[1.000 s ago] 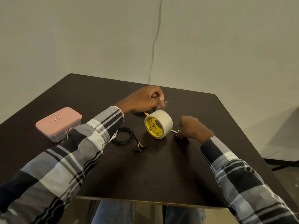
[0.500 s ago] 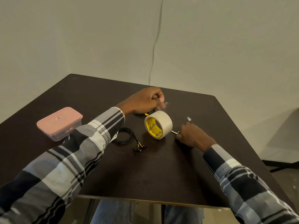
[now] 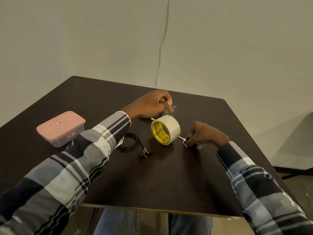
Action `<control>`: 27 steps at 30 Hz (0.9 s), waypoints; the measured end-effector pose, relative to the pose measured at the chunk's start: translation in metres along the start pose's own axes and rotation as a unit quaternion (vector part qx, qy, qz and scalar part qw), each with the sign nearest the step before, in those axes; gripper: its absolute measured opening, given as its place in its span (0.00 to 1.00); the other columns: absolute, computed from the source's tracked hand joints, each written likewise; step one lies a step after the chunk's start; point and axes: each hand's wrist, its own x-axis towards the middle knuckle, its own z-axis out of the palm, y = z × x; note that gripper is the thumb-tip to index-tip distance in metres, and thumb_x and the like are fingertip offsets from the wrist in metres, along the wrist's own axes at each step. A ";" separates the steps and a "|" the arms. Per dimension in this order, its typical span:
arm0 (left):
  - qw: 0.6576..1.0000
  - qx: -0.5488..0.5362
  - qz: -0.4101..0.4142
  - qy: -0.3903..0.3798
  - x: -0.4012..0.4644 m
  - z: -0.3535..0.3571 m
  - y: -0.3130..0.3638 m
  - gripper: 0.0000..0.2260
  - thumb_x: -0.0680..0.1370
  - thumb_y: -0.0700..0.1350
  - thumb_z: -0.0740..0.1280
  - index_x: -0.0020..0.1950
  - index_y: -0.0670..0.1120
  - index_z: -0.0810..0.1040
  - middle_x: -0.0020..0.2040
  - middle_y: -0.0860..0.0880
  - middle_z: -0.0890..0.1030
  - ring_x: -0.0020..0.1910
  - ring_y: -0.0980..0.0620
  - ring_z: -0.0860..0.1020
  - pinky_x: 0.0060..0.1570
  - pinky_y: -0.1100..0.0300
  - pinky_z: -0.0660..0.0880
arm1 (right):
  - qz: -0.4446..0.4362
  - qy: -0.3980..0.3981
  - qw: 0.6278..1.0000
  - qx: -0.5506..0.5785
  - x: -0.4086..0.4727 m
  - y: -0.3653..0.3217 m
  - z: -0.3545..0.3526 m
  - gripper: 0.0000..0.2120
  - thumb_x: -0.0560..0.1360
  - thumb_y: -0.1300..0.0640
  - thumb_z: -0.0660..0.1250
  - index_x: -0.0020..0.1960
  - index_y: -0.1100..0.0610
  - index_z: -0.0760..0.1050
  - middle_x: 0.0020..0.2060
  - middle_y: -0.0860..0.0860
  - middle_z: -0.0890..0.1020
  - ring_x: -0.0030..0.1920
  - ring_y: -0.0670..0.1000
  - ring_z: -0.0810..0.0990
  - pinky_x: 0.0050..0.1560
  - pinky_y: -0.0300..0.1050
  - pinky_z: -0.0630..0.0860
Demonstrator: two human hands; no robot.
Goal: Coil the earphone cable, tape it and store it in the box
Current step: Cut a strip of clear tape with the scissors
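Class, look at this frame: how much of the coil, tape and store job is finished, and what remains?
Done: one earphone cable lies coiled on the table.
In hand: the left hand pinches a clear tape piece above a second dark cable; the right hand holds a small metal tool beside the tape roll.
Left: no tape shows on the coil, and the pink box is closed.

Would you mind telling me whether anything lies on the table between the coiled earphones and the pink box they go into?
Only the left sleeve crosses above that stretch. The coiled earphones lie just right of it, the pink box to its left with its lid on. The tape roll stands on the far side, out of the way.
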 end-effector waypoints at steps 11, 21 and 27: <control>1.000 -0.011 -0.007 0.005 -0.001 -0.003 -0.002 0.03 0.81 0.39 0.62 0.49 0.46 0.74 0.51 0.49 0.85 0.50 0.53 0.83 0.37 0.72 0.72 | 0.018 -0.021 0.991 0.131 -0.002 0.006 -0.001 0.08 0.71 0.61 0.77 0.41 0.58 0.77 0.36 0.53 0.80 0.33 0.47 0.76 0.28 0.37 0.71; 0.999 0.015 -0.016 -0.039 0.003 -0.016 -0.004 0.01 0.82 0.40 0.62 0.52 0.45 0.73 0.53 0.48 0.85 0.51 0.58 0.83 0.41 0.70 0.75 | -0.062 0.104 0.883 0.453 -0.013 0.013 0.022 0.06 0.72 0.74 0.69 0.45 0.66 0.81 0.38 0.56 0.85 0.37 0.51 0.81 0.34 0.40 0.80; 0.990 0.122 0.018 -0.064 0.008 -0.030 -0.004 0.01 0.80 0.41 0.66 0.49 0.46 0.75 0.52 0.44 0.85 0.53 0.47 0.83 0.54 0.49 0.79 | -0.084 0.017 0.830 0.551 -0.017 0.017 0.030 0.10 0.76 0.63 0.70 0.53 0.69 0.82 0.48 0.61 0.86 0.47 0.54 0.85 0.50 0.45 0.84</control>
